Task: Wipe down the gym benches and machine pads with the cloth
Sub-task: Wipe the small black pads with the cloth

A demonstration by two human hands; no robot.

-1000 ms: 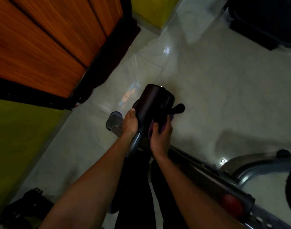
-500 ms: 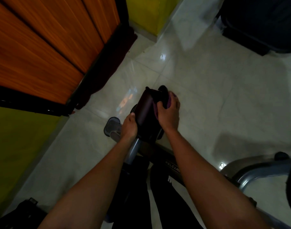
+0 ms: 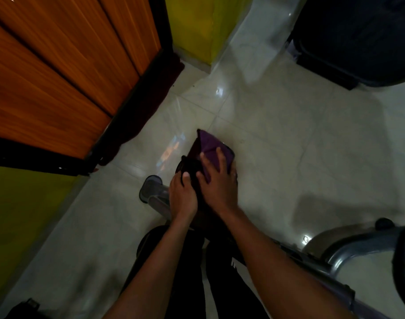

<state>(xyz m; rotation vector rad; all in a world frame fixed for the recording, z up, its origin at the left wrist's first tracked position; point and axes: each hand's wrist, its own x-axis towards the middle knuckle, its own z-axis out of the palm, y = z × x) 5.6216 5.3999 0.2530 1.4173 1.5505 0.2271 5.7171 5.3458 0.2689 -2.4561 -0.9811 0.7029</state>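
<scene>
roller pad (image 3: 191, 164): dark cylinder mid-frame above tiled floor (image 3: 300, 146), between both hands.
right hand (image 3: 220, 185): fingers spread flat, pressing cloth onto pad.
left hand (image 3: 182, 196): curled round pad's near side, steadying it.
cloth (image 3: 210, 146): purple, over pad's far end.
step: wiping this pad.
next: likely sweep cloth round the curve; needs firm left grip.

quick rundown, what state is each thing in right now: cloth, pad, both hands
purple cloth, spread over the top of the roller pad, pinned under the right hand
roller pad, partly covered by the cloth, a hand on each side
left hand, grips the pad's near end, thumb on top
right hand, fingers spread, pressing the cloth onto the pad
</scene>
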